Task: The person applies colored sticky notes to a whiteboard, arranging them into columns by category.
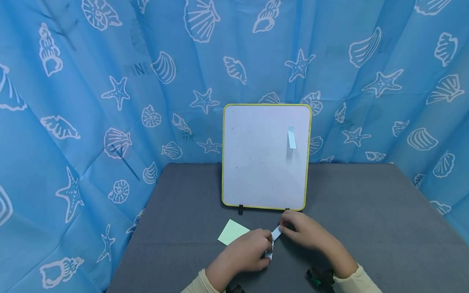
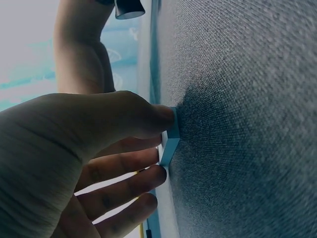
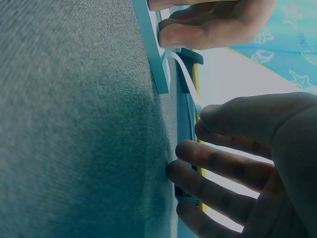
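Observation:
In the head view my left hand (image 1: 249, 251) holds a small pale-blue pad of narrow sticky notes (image 1: 269, 255) low over the dark grey table. Its thumb and fingers grip the pad in the left wrist view, where the pad's edge (image 2: 171, 145) shows beside the thumb tip. My right hand (image 1: 307, 230) pinches the far end of a pale strip (image 1: 276, 233) between thumb and index finger. In the right wrist view this strip (image 3: 185, 74) bows up from the pad (image 3: 159, 74), its near end still at the pad. The remaining right fingers are spread.
A light green square paper (image 1: 233, 232) lies left of the hands, partly covered by the left one. Behind stands a yellow-edged whiteboard (image 1: 261, 167) on small black feet, bearing one pale-blue strip (image 1: 291, 137) at its upper right. A blue shell-patterned curtain (image 1: 146, 97) hangs behind the table (image 1: 366, 203).

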Demonstrator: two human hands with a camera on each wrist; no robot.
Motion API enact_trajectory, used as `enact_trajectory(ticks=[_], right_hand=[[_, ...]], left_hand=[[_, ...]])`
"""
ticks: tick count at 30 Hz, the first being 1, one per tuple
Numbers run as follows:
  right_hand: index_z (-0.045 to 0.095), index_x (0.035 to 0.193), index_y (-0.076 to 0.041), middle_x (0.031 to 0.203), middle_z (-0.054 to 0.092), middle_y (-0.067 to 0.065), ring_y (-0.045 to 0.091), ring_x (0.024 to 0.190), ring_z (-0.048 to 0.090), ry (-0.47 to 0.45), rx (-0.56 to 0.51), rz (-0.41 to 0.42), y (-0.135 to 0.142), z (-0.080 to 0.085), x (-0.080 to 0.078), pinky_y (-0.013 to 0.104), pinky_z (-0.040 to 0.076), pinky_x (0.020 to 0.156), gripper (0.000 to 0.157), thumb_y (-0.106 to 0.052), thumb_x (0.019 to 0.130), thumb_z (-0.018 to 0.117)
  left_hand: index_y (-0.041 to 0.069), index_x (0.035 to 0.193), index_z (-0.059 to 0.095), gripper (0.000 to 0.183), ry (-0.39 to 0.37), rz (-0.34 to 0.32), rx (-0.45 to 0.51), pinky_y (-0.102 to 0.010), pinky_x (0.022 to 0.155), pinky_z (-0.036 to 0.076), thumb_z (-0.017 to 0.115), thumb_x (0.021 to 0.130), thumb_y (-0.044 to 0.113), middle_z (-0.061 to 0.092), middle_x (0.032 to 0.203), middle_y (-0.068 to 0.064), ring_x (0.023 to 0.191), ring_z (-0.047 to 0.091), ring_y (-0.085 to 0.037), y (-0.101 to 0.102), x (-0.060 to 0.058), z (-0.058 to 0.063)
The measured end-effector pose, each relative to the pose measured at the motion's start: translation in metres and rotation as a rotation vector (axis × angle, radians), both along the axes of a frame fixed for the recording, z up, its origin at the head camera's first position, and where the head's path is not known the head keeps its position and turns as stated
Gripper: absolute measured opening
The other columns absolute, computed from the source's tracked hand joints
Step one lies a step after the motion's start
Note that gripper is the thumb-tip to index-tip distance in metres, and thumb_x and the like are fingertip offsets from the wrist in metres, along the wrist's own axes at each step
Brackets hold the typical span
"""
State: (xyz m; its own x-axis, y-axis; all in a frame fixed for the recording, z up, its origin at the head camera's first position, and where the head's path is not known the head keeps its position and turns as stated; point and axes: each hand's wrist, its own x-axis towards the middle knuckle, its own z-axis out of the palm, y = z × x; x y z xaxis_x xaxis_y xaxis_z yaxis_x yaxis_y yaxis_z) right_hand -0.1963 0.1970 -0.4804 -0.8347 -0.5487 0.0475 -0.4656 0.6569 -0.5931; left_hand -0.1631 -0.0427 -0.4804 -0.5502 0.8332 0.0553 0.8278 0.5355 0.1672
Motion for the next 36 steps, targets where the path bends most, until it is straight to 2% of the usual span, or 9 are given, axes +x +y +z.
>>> enact_trajectory(ticks=[17, 28, 36], right_hand=[[0.064, 0.092, -0.019, 0.086, 0.055, -0.009, 0.001, 0.072, 0.049, -0.002, -0.017, -0.005, 0.0044, 0.0027, -0.0005, 0.025, 0.043, 0.066, 0.013, -0.016, 0.104, 0.068], [0.065, 0.093, -0.018, 0.085, 0.055, -0.009, 0.001, 0.072, 0.048, 0.007, -0.009, -0.01, 0.0055, 0.0036, -0.0013, 0.026, 0.043, 0.066, 0.012, -0.016, 0.104, 0.068], [0.066, 0.094, -0.018, 0.086, 0.057, -0.01, 0.001, 0.075, 0.05, 0.021, -0.007, -0.017, 0.0072, 0.0036, -0.002, 0.027, 0.046, 0.068, 0.01, -0.015, 0.103, 0.069]], left_hand=[[0.018, 0.099, 0.084, 0.01, -0.024, 0.023, -0.01, -0.013, 0.069, 0.041, 0.081, 0.093, 0.026, 0.068, 0.105, 0.009, 0.077, 0.047, 0.002, 0.0009, -0.0007, -0.0014], [0.02, 0.099, 0.085, 0.009, -0.007, 0.024, 0.01, -0.012, 0.07, 0.041, 0.082, 0.092, 0.025, 0.067, 0.102, 0.01, 0.076, 0.047, 0.001, 0.0003, -0.0001, -0.0045], [0.02, 0.099, 0.084, 0.008, -0.044, 0.039, 0.017, -0.013, 0.071, 0.042, 0.082, 0.093, 0.025, 0.066, 0.102, 0.011, 0.076, 0.046, 0.002, 0.0002, 0.0001, -0.0053]])
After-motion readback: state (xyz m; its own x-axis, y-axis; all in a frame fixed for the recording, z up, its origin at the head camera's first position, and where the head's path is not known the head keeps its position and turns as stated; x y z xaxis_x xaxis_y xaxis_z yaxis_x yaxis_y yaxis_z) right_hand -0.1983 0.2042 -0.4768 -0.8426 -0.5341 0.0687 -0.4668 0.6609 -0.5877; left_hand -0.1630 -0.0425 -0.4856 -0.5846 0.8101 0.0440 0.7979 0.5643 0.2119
